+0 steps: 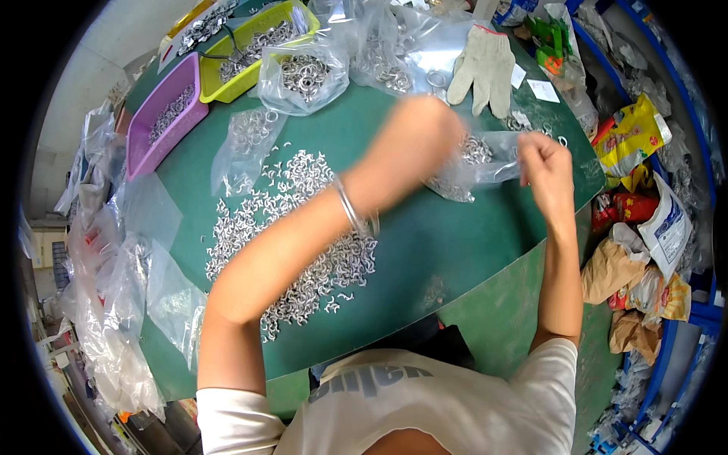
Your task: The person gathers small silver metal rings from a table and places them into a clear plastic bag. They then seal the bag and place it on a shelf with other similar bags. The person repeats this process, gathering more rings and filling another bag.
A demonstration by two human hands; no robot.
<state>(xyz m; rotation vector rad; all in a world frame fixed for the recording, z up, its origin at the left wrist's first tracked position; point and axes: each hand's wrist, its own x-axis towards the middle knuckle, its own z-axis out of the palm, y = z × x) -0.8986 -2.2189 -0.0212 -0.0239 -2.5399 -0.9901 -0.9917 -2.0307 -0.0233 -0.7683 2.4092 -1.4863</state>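
Green table (455, 250), rounded near edge, seen from above.

Right hand (544, 161): fingers curled and pinched on the edge of a clear plastic bag (485, 163) that holds small metal pieces. Bag lies toward the table's right edge, mouth toward that hand.

Left hand (415, 133): blurred, raised over the bag's other end. Cannot tell whether its fingers are spread or pinched, nor whether it touches the bag. Metal bangles (355, 208) on the left wrist.

Middle of the table, under the left forearm: a wide loose heap of small silver hooks (292, 220), spread toward the near edge.

Far left corner: purple tray (155, 133) with metal pieces in it; just beside it a yellow-green tray (254, 76), also filled. In front of the yellow-green tray, a clear bag of metal rings (303, 76). A flatter bag of rings (246, 140) lies between that one and the heap.

Far edge, right of centre: a pale work glove (483, 68) lying flat, fingers toward the near side. More clear bags beside it.

Left edge: crumpled empty plastic bags (114, 303) hanging over the side.

Beyond the right edge, lower down: coloured sacks and packets (637, 227) in a pile.
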